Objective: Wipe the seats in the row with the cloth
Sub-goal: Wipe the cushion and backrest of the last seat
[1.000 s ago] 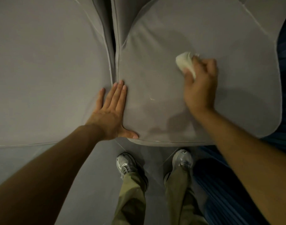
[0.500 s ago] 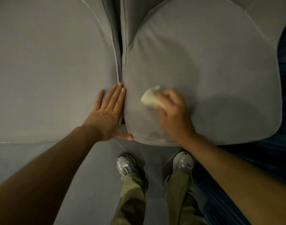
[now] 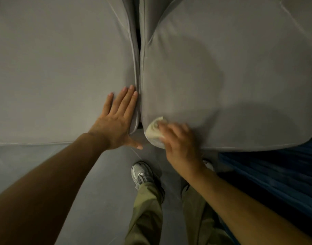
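Observation:
Two grey padded seats lie side by side below me, split by a narrow dark gap. On the right seat (image 3: 231,71), my right hand (image 3: 180,142) grips a small bunched white cloth (image 3: 154,129) and holds it against the seat's front left corner. My left hand (image 3: 119,121) lies flat with straight fingers on the front right edge of the left seat (image 3: 54,68), its thumb hanging past the seat's front edge.
Grey floor (image 3: 102,191) runs along the front of the seats, where my two sneakered feet (image 3: 142,173) and olive trousers stand. A dark blue striped surface (image 3: 275,183) lies to the lower right, under the right seat's front edge.
My right hand has swept the cloth from the middle right of the right seat down and left to its front left corner. My left hand has stayed flat on the left seat.

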{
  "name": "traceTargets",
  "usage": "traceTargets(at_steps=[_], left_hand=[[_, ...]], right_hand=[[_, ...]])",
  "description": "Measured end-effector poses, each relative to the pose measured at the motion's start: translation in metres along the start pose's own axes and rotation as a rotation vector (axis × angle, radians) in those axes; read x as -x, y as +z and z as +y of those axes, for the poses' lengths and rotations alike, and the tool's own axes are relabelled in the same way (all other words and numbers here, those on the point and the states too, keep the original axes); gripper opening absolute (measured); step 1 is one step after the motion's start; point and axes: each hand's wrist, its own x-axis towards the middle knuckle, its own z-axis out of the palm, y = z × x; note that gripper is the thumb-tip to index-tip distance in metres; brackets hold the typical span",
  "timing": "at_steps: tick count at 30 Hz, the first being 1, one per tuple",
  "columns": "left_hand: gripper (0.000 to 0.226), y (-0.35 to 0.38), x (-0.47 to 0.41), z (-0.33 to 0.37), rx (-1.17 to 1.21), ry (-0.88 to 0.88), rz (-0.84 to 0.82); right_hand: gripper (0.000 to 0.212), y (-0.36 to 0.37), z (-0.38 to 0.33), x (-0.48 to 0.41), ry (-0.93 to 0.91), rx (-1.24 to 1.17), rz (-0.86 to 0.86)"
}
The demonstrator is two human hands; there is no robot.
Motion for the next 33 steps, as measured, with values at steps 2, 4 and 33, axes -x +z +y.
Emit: traceTargets(at_steps=[2,4,33], left_hand=[[0.143,0.002,0.006,0.001,-0.027,-0.015,-0.021],[0.143,0.004,0.010,0.002,-0.025,-0.028,-0.035],[0.119,-0.065,-0.052,0.077,0.120,-0.167,-0.052]], right_hand=[[0.034,-0.005,0.002,0.017,-0.096,-0.038,-0.085],[0.032,-0.018,0.005,0.018,-0.200,-0.068,-0.148],[0.037,-0.118,0.116,-0.058,0.201,-0.021,0.286]])
